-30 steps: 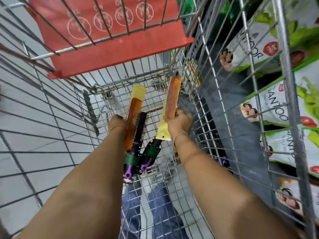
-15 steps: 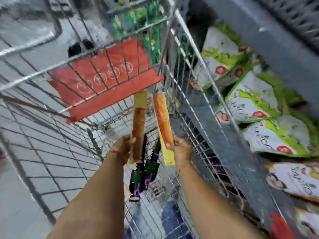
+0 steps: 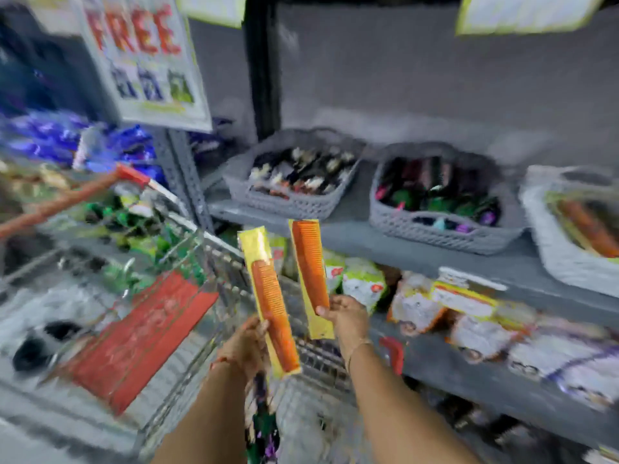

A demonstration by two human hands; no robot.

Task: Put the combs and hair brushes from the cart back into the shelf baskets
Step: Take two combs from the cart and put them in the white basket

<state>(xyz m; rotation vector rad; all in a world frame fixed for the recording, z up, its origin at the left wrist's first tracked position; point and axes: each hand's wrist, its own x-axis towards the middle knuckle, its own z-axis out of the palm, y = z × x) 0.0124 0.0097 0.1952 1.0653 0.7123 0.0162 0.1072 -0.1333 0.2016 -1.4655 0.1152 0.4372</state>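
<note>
My left hand [image 3: 246, 344] grips an orange comb in a yellow sleeve [image 3: 271, 306], with dark green-and-purple hair brushes [image 3: 264, 426] hanging blurred below the hand. My right hand [image 3: 346, 314] holds a second orange comb in a yellow sleeve [image 3: 310, 272]. Both combs stand upright above the wire cart [image 3: 214, 262]. On the grey shelf [image 3: 368, 239] behind them sit a grey basket of dark items [image 3: 288, 204], a grey basket of hair brushes [image 3: 435, 229] and a white basket of orange combs [image 3: 552, 256] at the right edge.
The cart's red child-seat flap [image 3: 134, 336] and red handle [image 3: 67, 195] lie left. A "FREE" sign [image 3: 144, 61] hangs upper left. Soap packets [image 3: 469, 316] fill the lower shelf under the baskets. The picture is motion-blurred.
Both hands have lifted the combs and brushes up out of the cart. The view has swung up and right from the cart floor to the shelf baskets.
</note>
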